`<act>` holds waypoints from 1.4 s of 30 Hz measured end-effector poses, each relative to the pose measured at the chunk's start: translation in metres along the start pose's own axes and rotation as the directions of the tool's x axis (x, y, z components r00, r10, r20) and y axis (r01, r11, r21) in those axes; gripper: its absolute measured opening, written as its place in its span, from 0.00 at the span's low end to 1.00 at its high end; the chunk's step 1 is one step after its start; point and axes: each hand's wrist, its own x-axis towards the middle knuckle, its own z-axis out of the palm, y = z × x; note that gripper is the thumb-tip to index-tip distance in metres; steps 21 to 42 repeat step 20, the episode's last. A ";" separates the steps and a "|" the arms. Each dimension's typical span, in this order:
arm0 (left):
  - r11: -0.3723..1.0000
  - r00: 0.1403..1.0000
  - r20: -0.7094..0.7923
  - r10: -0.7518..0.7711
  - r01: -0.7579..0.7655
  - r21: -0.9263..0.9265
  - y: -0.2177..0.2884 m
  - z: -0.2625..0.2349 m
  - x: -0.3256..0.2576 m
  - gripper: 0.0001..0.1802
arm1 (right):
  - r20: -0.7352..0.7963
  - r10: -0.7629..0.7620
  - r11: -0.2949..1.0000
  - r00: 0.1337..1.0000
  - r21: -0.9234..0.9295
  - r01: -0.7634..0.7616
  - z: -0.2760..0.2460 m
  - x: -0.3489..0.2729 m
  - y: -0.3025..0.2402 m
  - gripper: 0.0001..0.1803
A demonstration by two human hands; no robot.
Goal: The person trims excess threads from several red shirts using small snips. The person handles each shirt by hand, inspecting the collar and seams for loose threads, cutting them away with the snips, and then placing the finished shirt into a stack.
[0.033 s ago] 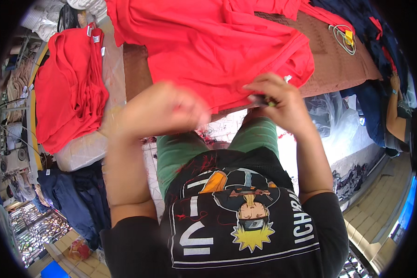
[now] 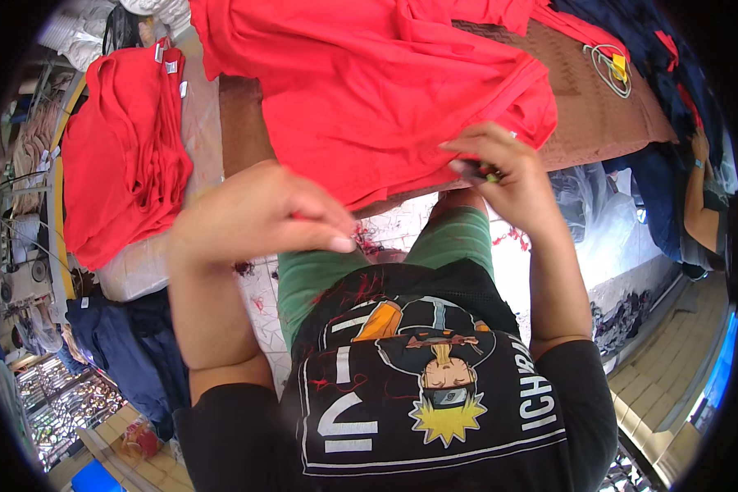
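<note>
A red garment (image 2: 369, 107) lies spread over the brown cloth-covered table, its near edge hanging toward my lap. My left hand (image 2: 262, 215) is off the garment's near left edge, above my thigh. Its fingers are closed toward the thumb, with a bit of red showing between them; what that is I cannot make out. Near the garment's right part, my right hand (image 2: 504, 176) curls around a small dark tool with a green part, which looks like thread snips (image 2: 472, 170). The fingers partly hide it.
Folded red garments (image 2: 127, 156) are piled on a wrapped surface at the left, with dark blue clothes (image 2: 131, 344) below. A coiled pale cord (image 2: 611, 70) rests on the brown table cover (image 2: 582, 115). Another person's arm (image 2: 699, 193) shows at far right. Thread scraps (image 2: 369, 238) litter the floor.
My left hand has moved left and down, toward me, and is less blurred. The garment's near left edge has shifted slightly. My right hand has moved slightly right, still holding the snips.
</note>
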 end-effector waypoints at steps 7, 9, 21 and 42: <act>0.967 0.916 -0.395 -0.064 0.155 0.203 -0.009 0.029 0.005 0.10 | 0.121 -0.063 0.986 0.991 -0.148 0.081 0.011 0.008 0.014 0.20; 0.967 0.851 -0.522 0.061 0.079 0.241 -0.024 0.060 0.028 0.10 | 0.166 -0.049 0.983 0.985 -0.170 0.077 0.019 0.007 0.012 0.22; 0.932 0.679 -0.651 -0.340 0.152 -0.329 -0.043 0.084 0.073 0.11 | 0.012 -0.112 0.984 0.994 -0.136 0.113 0.020 0.023 0.050 0.23; 0.932 0.679 -0.651 -0.340 0.152 -0.329 -0.043 0.084 0.073 0.11 | 0.012 -0.112 0.984 0.994 -0.136 0.113 0.020 0.023 0.050 0.23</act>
